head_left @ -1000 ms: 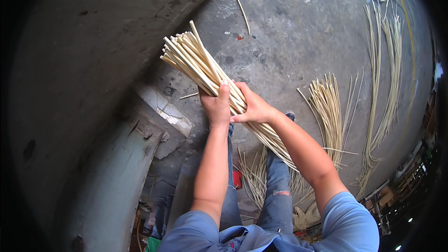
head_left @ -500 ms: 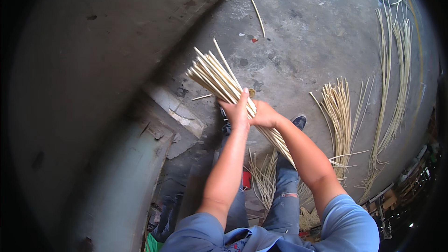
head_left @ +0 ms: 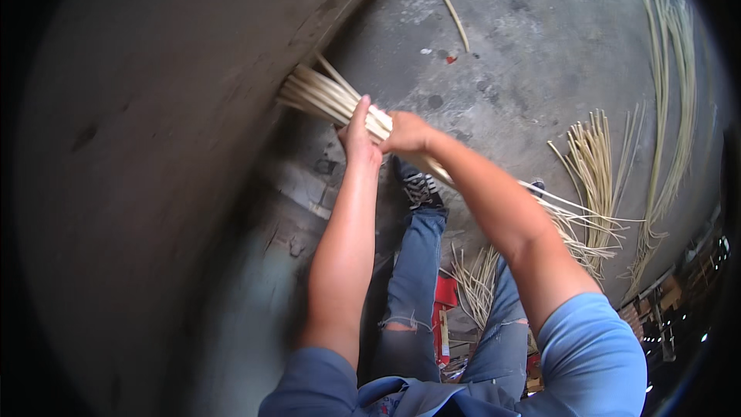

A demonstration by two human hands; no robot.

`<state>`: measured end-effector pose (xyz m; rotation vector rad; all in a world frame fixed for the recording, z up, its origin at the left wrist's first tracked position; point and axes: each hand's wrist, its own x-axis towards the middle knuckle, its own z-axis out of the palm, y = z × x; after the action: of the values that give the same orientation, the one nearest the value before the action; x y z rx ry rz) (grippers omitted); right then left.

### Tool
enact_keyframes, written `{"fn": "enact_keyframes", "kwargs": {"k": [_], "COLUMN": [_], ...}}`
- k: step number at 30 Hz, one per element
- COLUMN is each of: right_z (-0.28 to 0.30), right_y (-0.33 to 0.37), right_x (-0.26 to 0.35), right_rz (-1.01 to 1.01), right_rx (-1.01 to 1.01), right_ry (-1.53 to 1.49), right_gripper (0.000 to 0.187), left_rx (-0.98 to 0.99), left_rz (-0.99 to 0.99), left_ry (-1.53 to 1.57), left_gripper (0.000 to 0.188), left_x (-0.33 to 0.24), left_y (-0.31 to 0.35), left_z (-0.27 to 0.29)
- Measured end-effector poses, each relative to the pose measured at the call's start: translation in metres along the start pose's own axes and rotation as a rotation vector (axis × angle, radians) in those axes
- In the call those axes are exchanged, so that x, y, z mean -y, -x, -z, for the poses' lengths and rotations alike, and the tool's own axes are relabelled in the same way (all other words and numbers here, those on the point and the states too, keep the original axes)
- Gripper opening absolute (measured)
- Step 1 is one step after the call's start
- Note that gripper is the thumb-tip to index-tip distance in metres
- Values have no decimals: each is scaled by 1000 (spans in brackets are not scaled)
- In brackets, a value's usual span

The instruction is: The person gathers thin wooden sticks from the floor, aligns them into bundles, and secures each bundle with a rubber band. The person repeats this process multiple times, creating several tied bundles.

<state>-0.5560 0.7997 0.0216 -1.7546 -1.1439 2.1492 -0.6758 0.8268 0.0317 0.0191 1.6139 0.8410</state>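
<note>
The left hand [head_left: 357,137] and right hand [head_left: 407,133] are both curled round the bundle [head_left: 328,96], close together, probably to stop it splaying. Its blunt ends jut past them toward the wall [head_left: 177,69], contact unclear through blur; the rest trails back under the right forearm [head_left: 494,197].

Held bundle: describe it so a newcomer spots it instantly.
Start at the dark wall on the left. Right of it, the left hand and right hand grip a pale stick bundle. Unlike the floor bundles, it is held up.
</note>
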Motion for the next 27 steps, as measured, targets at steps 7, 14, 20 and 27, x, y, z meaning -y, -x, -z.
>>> {"fn": "enact_keyframes", "kwargs": {"k": [7,14,20,27], "right_z": [-9,33,85,137], "right_y": [19,80,170,343], "right_x": [0,-1,50,91], "right_rz": [32,34,113,372], "right_rx": [107,409,515,146], "right_ry": [-41,-635,-598,-436], "right_gripper": [69,46,52,61], "left_rx": [293,774,828,1033], "left_rz": [116,55,-127,-351], "left_ry": [-82,149,13,-49], "left_gripper": [47,87,92,81], "left_x": [-8,-7,-52,-86], "left_y": [10,69,133,306], "left_z": [39,-6,-28,-115]}}
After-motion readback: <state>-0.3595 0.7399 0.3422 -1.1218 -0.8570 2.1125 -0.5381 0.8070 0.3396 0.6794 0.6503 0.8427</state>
